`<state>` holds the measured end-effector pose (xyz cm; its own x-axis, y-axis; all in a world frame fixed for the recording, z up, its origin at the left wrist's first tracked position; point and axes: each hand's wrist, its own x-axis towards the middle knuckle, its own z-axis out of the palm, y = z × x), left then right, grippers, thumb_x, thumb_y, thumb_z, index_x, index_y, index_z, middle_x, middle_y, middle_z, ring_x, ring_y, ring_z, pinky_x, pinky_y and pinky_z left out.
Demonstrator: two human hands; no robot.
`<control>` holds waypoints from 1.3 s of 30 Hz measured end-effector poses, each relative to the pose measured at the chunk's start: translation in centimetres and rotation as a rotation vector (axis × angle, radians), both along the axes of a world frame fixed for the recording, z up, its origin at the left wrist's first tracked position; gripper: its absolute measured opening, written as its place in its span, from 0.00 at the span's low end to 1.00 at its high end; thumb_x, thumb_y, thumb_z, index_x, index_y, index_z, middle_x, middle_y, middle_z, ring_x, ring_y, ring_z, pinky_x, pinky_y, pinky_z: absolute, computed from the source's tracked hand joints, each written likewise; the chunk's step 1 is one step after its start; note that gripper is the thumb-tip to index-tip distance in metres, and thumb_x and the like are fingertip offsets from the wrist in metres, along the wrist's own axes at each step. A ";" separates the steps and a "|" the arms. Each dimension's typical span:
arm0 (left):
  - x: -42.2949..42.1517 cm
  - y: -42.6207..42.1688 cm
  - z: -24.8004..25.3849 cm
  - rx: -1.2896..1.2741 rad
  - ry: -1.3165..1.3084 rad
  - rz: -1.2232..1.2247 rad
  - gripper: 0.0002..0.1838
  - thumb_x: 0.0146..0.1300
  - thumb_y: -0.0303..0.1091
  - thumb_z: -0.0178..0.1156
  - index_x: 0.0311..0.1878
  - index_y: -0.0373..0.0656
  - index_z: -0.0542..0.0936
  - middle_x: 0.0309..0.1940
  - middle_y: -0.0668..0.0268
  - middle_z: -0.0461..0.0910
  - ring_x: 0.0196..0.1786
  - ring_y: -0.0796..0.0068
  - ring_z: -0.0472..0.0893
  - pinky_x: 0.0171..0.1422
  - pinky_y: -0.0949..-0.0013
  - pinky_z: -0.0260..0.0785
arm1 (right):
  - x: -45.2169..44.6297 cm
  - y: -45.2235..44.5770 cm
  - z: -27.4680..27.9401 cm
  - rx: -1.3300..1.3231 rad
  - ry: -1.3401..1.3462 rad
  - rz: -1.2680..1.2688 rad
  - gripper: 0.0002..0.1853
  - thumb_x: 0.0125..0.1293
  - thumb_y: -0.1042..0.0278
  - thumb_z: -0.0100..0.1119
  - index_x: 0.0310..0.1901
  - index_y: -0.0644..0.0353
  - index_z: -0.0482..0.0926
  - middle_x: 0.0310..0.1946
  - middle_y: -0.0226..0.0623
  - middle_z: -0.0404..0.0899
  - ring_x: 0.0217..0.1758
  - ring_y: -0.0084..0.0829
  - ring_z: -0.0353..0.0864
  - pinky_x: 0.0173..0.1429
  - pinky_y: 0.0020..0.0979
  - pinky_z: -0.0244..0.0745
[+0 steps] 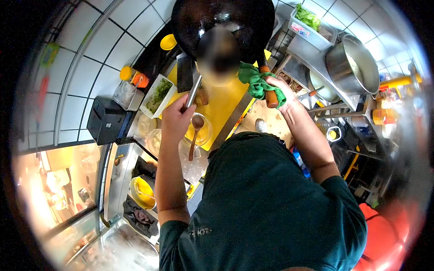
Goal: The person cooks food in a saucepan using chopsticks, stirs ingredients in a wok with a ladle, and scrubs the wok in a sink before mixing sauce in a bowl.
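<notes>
A large black wok (190, 22) is lifted at the top of the view, tilted. My right hand (282, 92) is closed around its wooden handle (271, 98), with a green cloth (255, 86) bunched between hand and handle. My left hand (177, 118) grips a metal-handled utensil (193, 91) that points up toward the wok; a blurred patch hides its far end and whatever is under it. Just right of my left hand, a wooden spoon (195, 137) rests in a round bowl (207, 128) beside a yellow surface (228, 106).
At left stand a white tub of chopped greens (158, 95), a black box (107, 120) and a bowl of yellow contents (143, 192). On the right, a shelf carries a large steel pot (350, 65) and a bin of lettuce (312, 29). A red rounded object (379, 237) sits lower right.
</notes>
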<state>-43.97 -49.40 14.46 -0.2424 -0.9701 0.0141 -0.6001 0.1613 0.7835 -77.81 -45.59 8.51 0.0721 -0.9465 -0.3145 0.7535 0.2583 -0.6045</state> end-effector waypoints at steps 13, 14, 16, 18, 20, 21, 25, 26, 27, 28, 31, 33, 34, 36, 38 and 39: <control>-0.8 -1.1 -3.1 -0.190 -0.323 -0.049 0.18 0.63 0.31 0.62 0.57 0.43 0.82 0.34 0.50 0.83 0.36 0.48 0.83 0.41 0.55 0.75 | -0.6 -0.3 -0.9 -0.011 0.063 0.016 0.22 0.67 0.69 0.62 0.59 0.72 0.73 0.49 0.48 0.83 0.47 0.40 0.87 0.54 0.39 0.85; -0.4 -0.4 -2.1 -0.178 -0.401 -0.067 0.18 0.63 0.31 0.62 0.57 0.44 0.83 0.33 0.50 0.83 0.37 0.49 0.83 0.42 0.55 0.75 | -0.7 -0.3 -0.9 -0.004 0.068 0.019 0.22 0.67 0.69 0.62 0.59 0.72 0.73 0.49 0.48 0.83 0.46 0.40 0.87 0.54 0.39 0.85; 0.3 0.1 -1.5 -0.149 -0.500 -0.086 0.18 0.63 0.30 0.63 0.56 0.46 0.83 0.31 0.51 0.82 0.37 0.49 0.82 0.42 0.53 0.74 | -0.6 -0.4 -1.0 -0.001 0.077 0.012 0.23 0.68 0.68 0.62 0.60 0.73 0.71 0.49 0.49 0.83 0.46 0.39 0.87 0.52 0.37 0.86; 0.7 0.3 -1.6 -0.184 -0.444 -0.087 0.19 0.62 0.30 0.63 0.57 0.45 0.83 0.32 0.51 0.82 0.36 0.50 0.82 0.42 0.54 0.75 | -0.5 -0.4 -0.8 -0.012 0.050 0.016 0.24 0.68 0.68 0.62 0.60 0.73 0.71 0.49 0.49 0.83 0.46 0.39 0.87 0.52 0.37 0.86; 0.6 0.8 -1.8 -0.163 -0.344 -0.045 0.19 0.62 0.29 0.64 0.58 0.43 0.82 0.31 0.51 0.82 0.34 0.52 0.82 0.41 0.57 0.75 | -0.9 -0.4 -1.2 0.000 0.082 0.026 0.25 0.67 0.69 0.62 0.61 0.75 0.70 0.50 0.51 0.82 0.47 0.40 0.87 0.52 0.38 0.86; -0.2 0.8 -1.7 -0.128 -0.273 -0.007 0.20 0.62 0.29 0.65 0.58 0.42 0.82 0.31 0.51 0.82 0.33 0.54 0.82 0.40 0.59 0.75 | -0.7 -0.4 -1.1 -0.014 0.082 0.026 0.25 0.67 0.69 0.62 0.61 0.75 0.70 0.51 0.51 0.82 0.48 0.40 0.87 0.52 0.38 0.86; -1.2 -0.4 -4.5 -0.165 -0.058 0.042 0.21 0.62 0.29 0.65 0.59 0.38 0.80 0.29 0.50 0.81 0.27 0.62 0.80 0.37 0.65 0.74 | -0.4 -0.3 -0.6 -0.028 0.061 0.012 0.26 0.66 0.71 0.63 0.62 0.76 0.69 0.51 0.52 0.81 0.48 0.40 0.86 0.52 0.38 0.86; -1.1 -0.3 -5.2 -0.128 -0.072 0.054 0.21 0.63 0.29 0.64 0.60 0.38 0.80 0.28 0.52 0.81 0.27 0.65 0.80 0.36 0.66 0.73 | -0.3 -0.3 -0.4 -0.027 0.064 0.009 0.26 0.66 0.71 0.63 0.62 0.76 0.68 0.51 0.52 0.81 0.48 0.40 0.86 0.52 0.38 0.86; -1.2 0.1 -5.2 -0.092 -0.088 0.065 0.21 0.63 0.29 0.64 0.60 0.37 0.80 0.27 0.53 0.80 0.26 0.68 0.79 0.36 0.67 0.73 | -0.3 -0.4 -0.3 -0.028 0.065 0.005 0.26 0.66 0.71 0.63 0.62 0.75 0.68 0.51 0.51 0.81 0.48 0.40 0.86 0.52 0.38 0.86; -1.1 0.4 -5.3 -0.056 -0.104 0.074 0.21 0.63 0.29 0.64 0.60 0.37 0.80 0.27 0.55 0.80 0.26 0.71 0.78 0.35 0.68 0.73 | -0.3 -0.4 -0.4 -0.020 0.066 -0.003 0.26 0.66 0.72 0.63 0.62 0.75 0.68 0.51 0.51 0.81 0.47 0.40 0.86 0.52 0.38 0.86; -0.1 1.6 -6.8 0.219 0.059 0.083 0.22 0.63 0.29 0.65 0.61 0.37 0.80 0.25 0.60 0.80 0.26 0.77 0.77 0.35 0.69 0.72 | -0.5 -0.7 -1.1 -0.007 0.074 -0.023 0.26 0.66 0.72 0.62 0.63 0.73 0.68 0.50 0.50 0.81 0.47 0.39 0.86 0.52 0.38 0.85; 0.6 2.2 -7.5 0.239 0.068 0.069 0.22 0.64 0.30 0.65 0.61 0.37 0.80 0.26 0.63 0.80 0.26 0.79 0.77 0.34 0.70 0.72 | -0.5 -0.9 -1.2 -0.008 0.091 -0.016 0.26 0.66 0.72 0.62 0.63 0.73 0.69 0.50 0.49 0.82 0.47 0.39 0.86 0.52 0.38 0.85; 1.0 2.6 -7.6 0.249 0.073 0.066 0.22 0.64 0.31 0.65 0.61 0.37 0.80 0.26 0.64 0.80 0.26 0.80 0.76 0.34 0.71 0.72 | -0.5 -0.8 -1.2 -0.020 0.074 -0.008 0.26 0.66 0.72 0.62 0.62 0.73 0.69 0.50 0.49 0.82 0.46 0.39 0.86 0.51 0.38 0.85; 1.1 3.3 -7.3 0.209 0.106 0.071 0.22 0.65 0.30 0.66 0.62 0.37 0.80 0.27 0.66 0.80 0.26 0.81 0.76 0.33 0.72 0.72 | -0.4 -0.7 -0.9 -0.046 0.040 0.008 0.26 0.65 0.73 0.62 0.62 0.73 0.69 0.49 0.48 0.82 0.46 0.38 0.86 0.51 0.37 0.85; 0.9 4.2 -6.1 0.211 0.124 0.117 0.22 0.65 0.29 0.66 0.63 0.38 0.80 0.27 0.68 0.80 0.26 0.82 0.76 0.32 0.74 0.71 | -0.3 -0.7 -0.3 -0.044 0.085 0.018 0.25 0.65 0.73 0.63 0.62 0.72 0.70 0.49 0.48 0.82 0.46 0.38 0.86 0.51 0.37 0.85; 0.6 4.8 -4.8 0.235 0.126 0.162 0.23 0.65 0.29 0.66 0.63 0.39 0.80 0.28 0.69 0.80 0.26 0.82 0.75 0.31 0.75 0.71 | -0.3 -0.7 -0.2 -0.043 0.109 0.020 0.25 0.64 0.73 0.63 0.61 0.72 0.70 0.49 0.47 0.82 0.46 0.37 0.86 0.51 0.37 0.85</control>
<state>-43.40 -44.60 9.64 -0.0951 -0.9763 -0.1946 -0.4990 -0.1224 0.8579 -78.09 -46.25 8.32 0.0587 -0.9579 -0.2810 0.6778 0.2449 -0.6933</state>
